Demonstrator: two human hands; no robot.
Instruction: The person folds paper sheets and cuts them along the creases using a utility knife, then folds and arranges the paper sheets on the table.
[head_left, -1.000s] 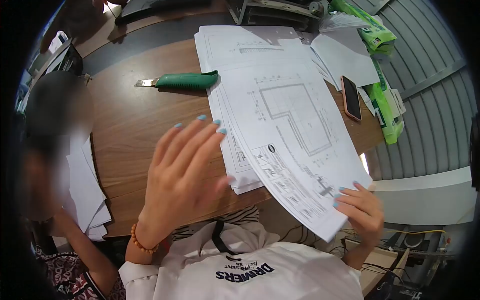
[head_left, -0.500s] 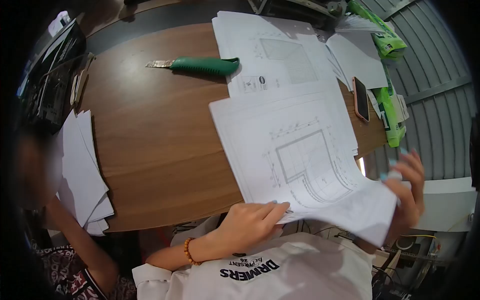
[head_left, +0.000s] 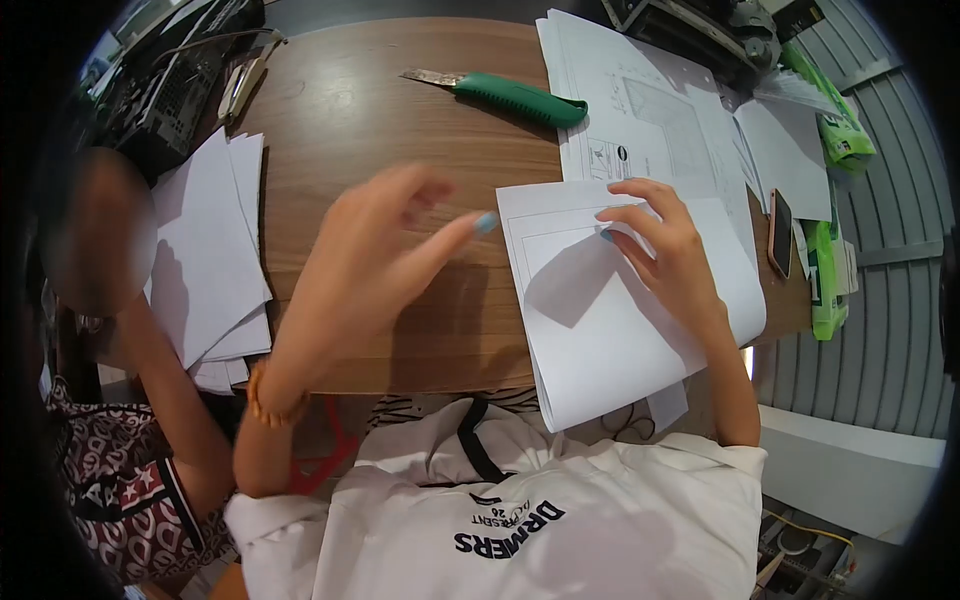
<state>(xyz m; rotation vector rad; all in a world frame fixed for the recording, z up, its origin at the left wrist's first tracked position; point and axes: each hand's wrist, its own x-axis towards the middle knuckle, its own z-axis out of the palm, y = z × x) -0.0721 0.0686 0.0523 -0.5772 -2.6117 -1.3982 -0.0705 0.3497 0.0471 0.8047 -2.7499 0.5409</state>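
My left hand [head_left: 385, 250] hovers over the wooden table [head_left: 430, 340], blurred, with the thumb apart from the fingers and nothing held. On the right, my right hand [head_left: 665, 245] has its thumb and fingers curled at a folded-over drawing sheet [head_left: 620, 350], seemingly gripping its edge. The sheet's blank back faces up, and its right side bulges in a loose fold. Part of a printed border shows at its upper left. Beyond it lie more printed drawings [head_left: 640, 130]. A green utility knife [head_left: 525, 100] rests above my hands, blade out, handle end touching the drawings.
Another person's arm [head_left: 170, 390] is at the left by a stack of white papers [head_left: 210, 250]. A phone [head_left: 780, 235] lies at the right, near green packages [head_left: 825, 280]. Black equipment [head_left: 700, 35] stands at the back.
My right hand has brought the sheet's right side over to the left, covering the plan drawing. My left hand has left the sheet's lower edge and risen leftward. The view has shifted.
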